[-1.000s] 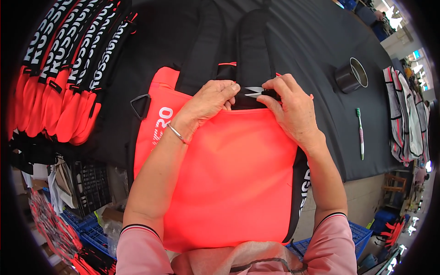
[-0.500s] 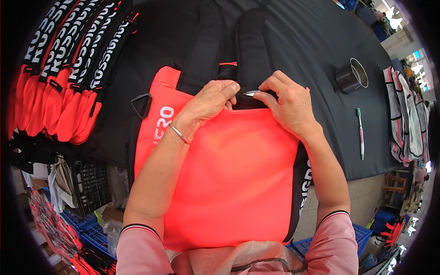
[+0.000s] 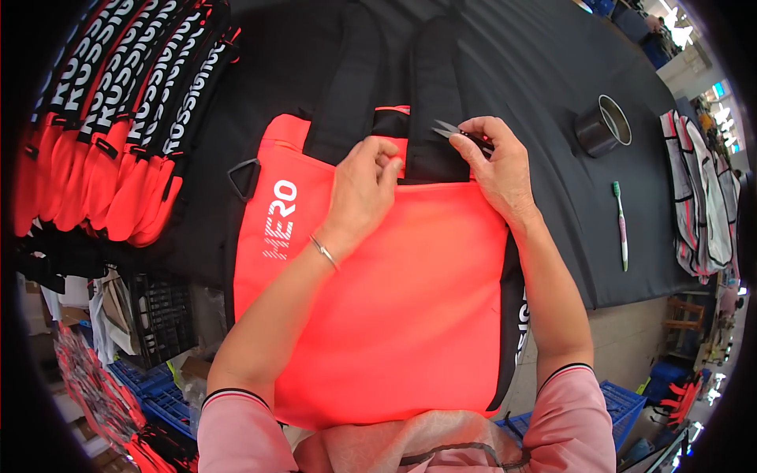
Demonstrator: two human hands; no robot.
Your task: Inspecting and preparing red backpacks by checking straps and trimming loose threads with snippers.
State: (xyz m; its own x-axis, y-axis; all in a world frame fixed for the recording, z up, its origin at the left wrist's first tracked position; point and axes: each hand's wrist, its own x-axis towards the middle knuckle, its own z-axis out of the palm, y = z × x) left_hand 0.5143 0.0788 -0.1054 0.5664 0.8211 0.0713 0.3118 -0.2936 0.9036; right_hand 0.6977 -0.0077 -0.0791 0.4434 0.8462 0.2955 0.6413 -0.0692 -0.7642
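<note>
A bright coral-red bag (image 3: 394,299) with black straps (image 3: 430,87) lies flat on the black table (image 3: 544,94) in front of me. My left hand (image 3: 359,193) rests on the bag's upper edge, fingers curled against the fabric between the two straps. My right hand (image 3: 497,169) holds small thread snips (image 3: 453,132), blades pointing left over the right strap's base. A thin bracelet circles my left wrist.
A stack of matching red and black bags (image 3: 118,118) lies at the left. A dark metal cup (image 3: 601,126) and a toothbrush-like green and pink tool (image 3: 621,225) sit at the right. Blue crates (image 3: 162,394) stand below the table's edge.
My right hand has lifted slightly and the snips now show clearly above the right strap. My left hand has shifted a little lower-left along the bag's top edge.
</note>
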